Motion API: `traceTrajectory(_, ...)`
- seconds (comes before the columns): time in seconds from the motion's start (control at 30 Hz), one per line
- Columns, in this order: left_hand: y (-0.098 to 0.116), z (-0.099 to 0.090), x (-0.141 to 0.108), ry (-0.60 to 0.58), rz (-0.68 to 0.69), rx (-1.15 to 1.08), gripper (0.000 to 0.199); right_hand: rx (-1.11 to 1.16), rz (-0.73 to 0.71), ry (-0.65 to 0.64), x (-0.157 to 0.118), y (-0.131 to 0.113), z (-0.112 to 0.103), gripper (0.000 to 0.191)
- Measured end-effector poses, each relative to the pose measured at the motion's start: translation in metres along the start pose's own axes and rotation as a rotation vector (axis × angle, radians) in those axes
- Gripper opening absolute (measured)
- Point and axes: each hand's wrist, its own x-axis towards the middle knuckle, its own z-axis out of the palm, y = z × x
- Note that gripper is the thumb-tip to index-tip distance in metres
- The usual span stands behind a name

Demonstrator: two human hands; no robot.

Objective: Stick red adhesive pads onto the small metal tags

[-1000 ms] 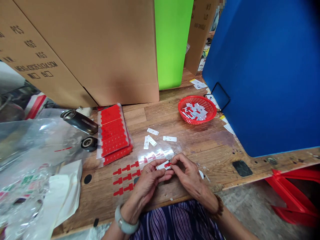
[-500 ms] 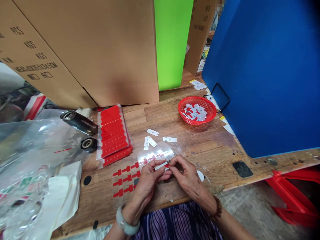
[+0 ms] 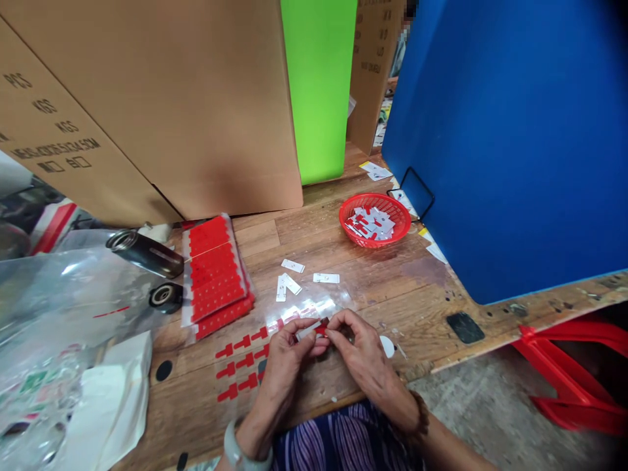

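Between the thumb and fingers of my left hand (image 3: 283, 360) is a small white card (image 3: 305, 331). The fingertips of my right hand (image 3: 362, 350) pinch a red sticker (image 3: 322, 326) at the card's right end; how far it sticks to the card is partly hidden by fingers. Under and left of my hands lies a clear sheet with rows of red T-shaped stickers (image 3: 251, 379). Just beyond it, several loose white cards (image 3: 326, 278) lie on the wooden table (image 3: 314, 229).
A red basket (image 3: 406, 229) holds white cards with red stickers. At left are stacked red sticker sheets (image 3: 216, 261), a dark flask (image 3: 147, 255) lying tilted, its cap (image 3: 165, 297) and plastic bags (image 3: 44, 386). Cardboard (image 3: 220, 118), a green panel (image 3: 318, 91) and a blue panel (image 3: 490, 144) stand behind.
The view has shifted slightly, so things sit further left. The red sticker now shows more plainly at the card's right end, between both hands' fingertips. Both hands keep their grip.
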Motion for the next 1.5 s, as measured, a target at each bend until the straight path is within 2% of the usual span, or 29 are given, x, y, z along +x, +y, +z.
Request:
traceTrajectory(0.13,0.0,-0.001,0.001,-0.007,-0.077,-0.057,0.038,-0.026,0.009,-0.002,0.003,0.002,-0.001,0.008)
traceTrajectory(0.33,-0.001,-0.002,0.002,-0.013,-0.107,-0.077,0.032,-0.156,-0.047,0.001,0.004,0.0,-0.001,0.011)
traceTrajectory(1.0,-0.005,-0.004,0.002,0.004,-0.073,-0.05,0.032,-0.36,-0.128,0.007,0.004,0.0,0.004,0.012)
traceTrajectory(1.1,-0.005,-0.004,0.003,0.028,-0.092,-0.074,0.03,-0.391,-0.136,0.052,0.008,0.006,-0.001,0.004)
traceTrajectory(1.2,-0.002,-0.002,0.003,0.058,-0.121,-0.085,0.025,-0.331,-0.109,0.129,0.016,0.011,-0.011,0.017)
traceTrajectory(1.3,0.001,-0.001,0.002,0.058,-0.134,-0.095,0.025,-0.199,-0.056,0.028,0.022,0.011,-0.019,0.009)
traceTrajectory(1.4,0.001,0.0,0.003,0.04,-0.146,-0.083,0.027,-0.053,0.001,-0.155,0.023,0.009,-0.018,0.022)
traceTrajectory(1.5,0.0,0.0,0.003,0.015,-0.148,-0.074,0.026,0.084,0.053,-0.281,0.022,0.012,-0.012,0.02)
